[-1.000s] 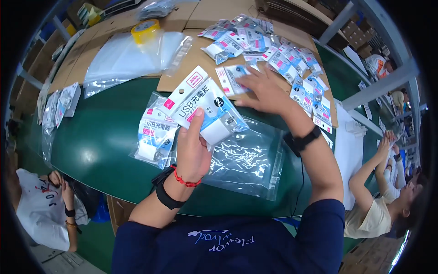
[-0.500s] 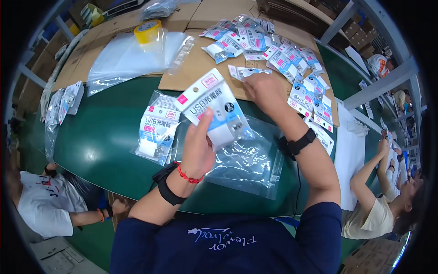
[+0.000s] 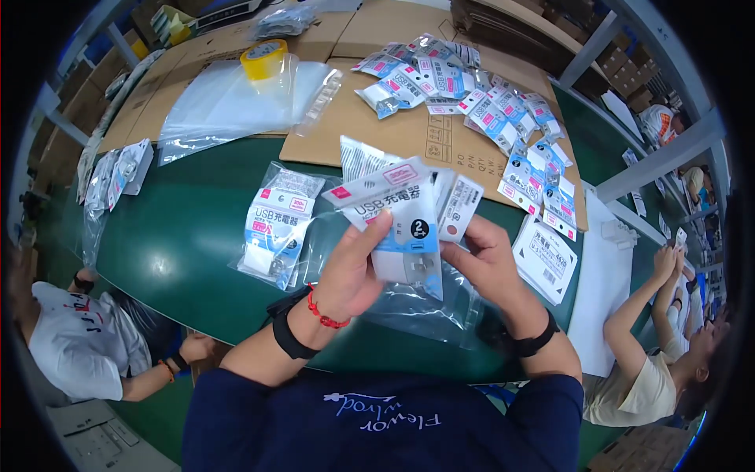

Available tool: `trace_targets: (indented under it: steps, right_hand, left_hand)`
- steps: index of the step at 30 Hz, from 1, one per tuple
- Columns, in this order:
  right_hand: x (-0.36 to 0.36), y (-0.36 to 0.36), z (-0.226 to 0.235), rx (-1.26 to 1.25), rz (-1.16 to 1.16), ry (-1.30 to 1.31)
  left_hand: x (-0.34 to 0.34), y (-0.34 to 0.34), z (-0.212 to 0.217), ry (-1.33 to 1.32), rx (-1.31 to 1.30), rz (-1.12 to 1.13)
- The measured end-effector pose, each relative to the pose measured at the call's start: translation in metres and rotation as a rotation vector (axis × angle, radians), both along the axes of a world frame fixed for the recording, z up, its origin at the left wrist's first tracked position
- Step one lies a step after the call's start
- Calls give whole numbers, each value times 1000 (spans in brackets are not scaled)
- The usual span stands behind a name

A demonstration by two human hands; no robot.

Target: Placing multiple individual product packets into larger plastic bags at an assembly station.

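Observation:
My left hand (image 3: 355,269) grips a packaged USB charger (image 3: 403,250), its thumb across the front of the white, pink and blue card. At its right edge my right hand (image 3: 491,263) pinches a second charger pack (image 3: 458,206), pressed close behind the first. A striped pack end (image 3: 363,160) sticks up behind the card; I cannot tell which pack it belongs to. Under my hands lies a transparent plastic bag (image 3: 425,318), partly hidden. Left of my left hand, bagged charger packs (image 3: 274,228) rest on the green table (image 3: 173,236).
Several charger packs (image 3: 491,110) are heaped on the cardboard sheet (image 3: 322,149). Flat plastic bags (image 3: 212,110) lie at the back left under a yellow tape roll (image 3: 264,59). Printed labels (image 3: 544,258) sit at the right. Other people work on both sides.
My right hand has drawn a charger pack off the cardboard and brought it toward me, against the pack in my left hand. The printed labels at the right are now uncovered.

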State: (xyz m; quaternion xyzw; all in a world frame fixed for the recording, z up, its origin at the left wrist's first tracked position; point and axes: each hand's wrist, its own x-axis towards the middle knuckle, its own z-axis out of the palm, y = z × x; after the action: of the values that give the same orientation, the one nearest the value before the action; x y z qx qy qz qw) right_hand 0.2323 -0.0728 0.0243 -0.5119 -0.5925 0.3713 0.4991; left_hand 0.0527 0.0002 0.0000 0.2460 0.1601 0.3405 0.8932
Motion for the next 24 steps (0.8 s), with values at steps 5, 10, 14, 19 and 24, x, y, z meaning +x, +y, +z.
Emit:
trace_targets:
  steps: [5, 10, 14, 19, 24]
  right_hand:
    - [22, -5, 0, -151, -140, 262]
    - [24, -14, 1, -206, 67, 888]
    - [-3, -20, -13, -95, 24, 773]
    - [-12, -24, -17, -73, -146, 713]
    - [-11, -24, -22, -28, -198, 684]
  left_hand:
    - [-3, 8, -2, 223, 361, 48]
    - [-1, 6, -2, 439, 682, -39]
    - [6, -6, -6, 487, 534, -58]
    - [16, -24, -5, 466, 563, 7]
    - [20, -29, -11, 467, 680, 84]
